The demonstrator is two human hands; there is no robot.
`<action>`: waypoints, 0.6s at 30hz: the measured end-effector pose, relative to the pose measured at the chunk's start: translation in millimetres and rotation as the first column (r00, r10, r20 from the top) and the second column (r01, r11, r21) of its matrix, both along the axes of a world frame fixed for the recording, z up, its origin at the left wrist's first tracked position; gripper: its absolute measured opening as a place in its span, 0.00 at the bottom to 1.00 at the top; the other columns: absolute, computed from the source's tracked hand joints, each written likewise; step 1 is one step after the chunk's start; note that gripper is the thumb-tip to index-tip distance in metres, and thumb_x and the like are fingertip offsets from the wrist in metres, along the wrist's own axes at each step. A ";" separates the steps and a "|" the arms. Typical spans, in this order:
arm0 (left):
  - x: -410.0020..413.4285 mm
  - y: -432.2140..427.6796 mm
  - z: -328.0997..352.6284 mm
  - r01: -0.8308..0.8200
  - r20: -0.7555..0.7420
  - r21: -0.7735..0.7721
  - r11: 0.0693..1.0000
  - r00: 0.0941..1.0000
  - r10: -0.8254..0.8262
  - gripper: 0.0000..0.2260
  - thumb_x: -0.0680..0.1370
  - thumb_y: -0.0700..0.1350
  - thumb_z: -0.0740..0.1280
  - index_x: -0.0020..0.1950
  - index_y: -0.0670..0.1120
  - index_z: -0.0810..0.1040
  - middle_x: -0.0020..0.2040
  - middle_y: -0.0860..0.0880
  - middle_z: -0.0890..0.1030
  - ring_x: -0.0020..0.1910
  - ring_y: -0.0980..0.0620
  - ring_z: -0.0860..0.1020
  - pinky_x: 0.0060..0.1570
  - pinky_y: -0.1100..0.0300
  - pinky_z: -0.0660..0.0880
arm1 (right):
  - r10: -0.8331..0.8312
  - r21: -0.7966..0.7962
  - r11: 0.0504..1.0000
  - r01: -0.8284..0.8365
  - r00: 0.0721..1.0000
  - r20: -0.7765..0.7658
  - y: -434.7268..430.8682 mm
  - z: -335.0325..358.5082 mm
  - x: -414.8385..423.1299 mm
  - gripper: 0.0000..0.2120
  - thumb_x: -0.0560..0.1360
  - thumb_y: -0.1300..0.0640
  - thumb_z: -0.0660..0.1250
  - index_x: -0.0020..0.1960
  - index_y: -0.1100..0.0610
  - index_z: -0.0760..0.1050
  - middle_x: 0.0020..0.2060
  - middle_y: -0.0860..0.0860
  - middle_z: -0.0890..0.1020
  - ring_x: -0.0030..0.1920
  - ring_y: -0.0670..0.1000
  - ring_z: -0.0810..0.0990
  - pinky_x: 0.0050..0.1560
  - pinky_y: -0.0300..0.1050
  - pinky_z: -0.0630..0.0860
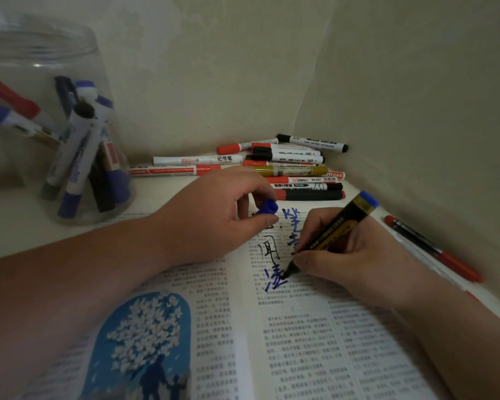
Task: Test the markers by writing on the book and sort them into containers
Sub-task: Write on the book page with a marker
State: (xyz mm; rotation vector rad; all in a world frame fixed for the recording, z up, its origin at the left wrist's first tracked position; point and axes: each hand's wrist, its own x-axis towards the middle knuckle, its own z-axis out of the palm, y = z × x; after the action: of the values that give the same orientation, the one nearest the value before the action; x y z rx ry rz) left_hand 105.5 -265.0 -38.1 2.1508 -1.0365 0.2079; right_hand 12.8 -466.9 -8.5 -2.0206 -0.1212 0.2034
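Head view: book [300, 342] lies open, below the hands.
Right hand [355, 255]: wrapped tight around blue marker [334, 232], tip on the book.
Left hand [214, 215]: pinching the cap [267, 207], above the book.
Do well: press softly, check the ink.
Jar [55, 125]: left of book.

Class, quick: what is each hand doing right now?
Left hand: closed on the blue marker cap.
Right hand: closed on the black-and-gold blue marker, writing on the book.
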 end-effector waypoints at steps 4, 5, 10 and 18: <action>-0.5 0.4 0.1 0.006 -0.014 -0.005 1.000 1.000 -0.006 0.09 0.76 0.53 0.73 0.55 0.58 0.79 0.43 0.64 0.76 0.42 0.57 0.77 0.39 0.68 0.72 | 0.035 -0.053 0.998 -0.035 0.999 0.001 0.5 1.0 -1.3 0.07 0.73 0.65 0.74 0.38 0.60 0.79 0.27 0.52 0.77 0.26 0.45 0.72 0.28 0.34 0.68; -0.4 0.3 0.0 0.006 -0.015 -0.006 1.000 1.000 -0.006 0.09 0.76 0.53 0.73 0.55 0.58 0.79 0.43 0.64 0.76 0.42 0.57 0.77 0.39 0.67 0.72 | 0.042 -0.056 0.998 -0.042 0.999 -0.002 0.7 1.7 -2.1 0.07 0.72 0.65 0.74 0.38 0.60 0.78 0.27 0.53 0.77 0.27 0.45 0.72 0.28 0.34 0.69; 0.0 0.3 0.2 0.003 0.000 -0.005 1.000 1.000 -0.003 0.08 0.75 0.52 0.74 0.53 0.57 0.80 0.42 0.66 0.76 0.42 0.57 0.77 0.38 0.70 0.70 | 0.099 -0.022 0.995 -0.100 0.994 -0.047 1.3 3.9 -5.2 0.06 0.72 0.62 0.76 0.39 0.59 0.80 0.32 0.62 0.79 0.31 0.52 0.75 0.32 0.41 0.71; -1.1 -0.5 2.0 -0.011 -0.004 0.027 1.000 1.000 0.011 0.09 0.75 0.53 0.73 0.53 0.56 0.80 0.43 0.65 0.77 0.43 0.58 0.77 0.39 0.72 0.70 | 0.061 -0.036 0.997 -0.062 0.998 -0.015 -3.7 0.7 0.2 0.09 0.72 0.67 0.74 0.36 0.57 0.78 0.28 0.53 0.78 0.26 0.46 0.74 0.28 0.37 0.70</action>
State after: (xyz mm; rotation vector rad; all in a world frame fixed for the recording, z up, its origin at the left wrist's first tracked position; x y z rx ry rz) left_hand 104.4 -265.6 -36.1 2.1808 -1.0305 0.1953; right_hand 13.0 -470.6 -7.8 -2.0530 -0.1717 0.2605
